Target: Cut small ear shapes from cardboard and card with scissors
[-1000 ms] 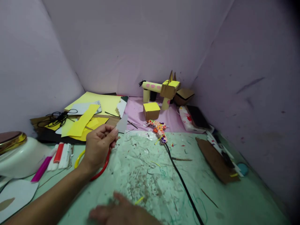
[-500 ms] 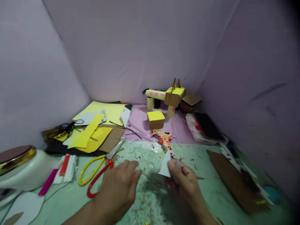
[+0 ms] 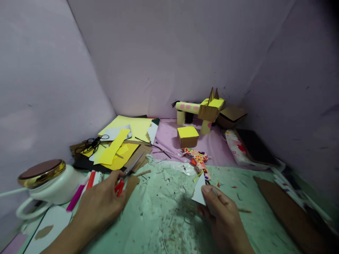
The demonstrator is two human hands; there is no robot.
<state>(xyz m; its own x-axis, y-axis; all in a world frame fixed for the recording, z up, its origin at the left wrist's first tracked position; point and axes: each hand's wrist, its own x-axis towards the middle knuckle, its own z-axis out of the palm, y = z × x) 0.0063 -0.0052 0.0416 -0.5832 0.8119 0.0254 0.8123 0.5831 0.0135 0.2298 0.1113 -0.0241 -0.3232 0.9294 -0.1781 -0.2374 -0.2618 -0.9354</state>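
Observation:
My left hand [image 3: 103,197] is closed over the scissors [image 3: 132,165] at the left of the table. It covers most of the handles, while a red part and the blades show past the fingers. Between thumb and fingers, my right hand [image 3: 222,210] pinches a small white triangular piece of paper [image 3: 199,192]. A brown cardboard strip [image 3: 131,188] lies just beside the left hand. Right behind the paper is a crumpled patterned scrap [image 3: 197,158] in red, yellow and pink.
Yellow paper [image 3: 116,155], cardboard and black cord [image 3: 91,145] pile up at the left. A lidded white mug [image 3: 55,187] stands near markers [image 3: 90,180]. Behind are a small yellow-topped box [image 3: 188,137] and a cardboard animal [image 3: 206,109]. Brown cardboard [image 3: 286,211] lies at the right.
My left hand has moved left and onto the scissors' handles, which lay uncovered before. The right hand keeps its hold on the white paper. The whole view has shifted somewhat.

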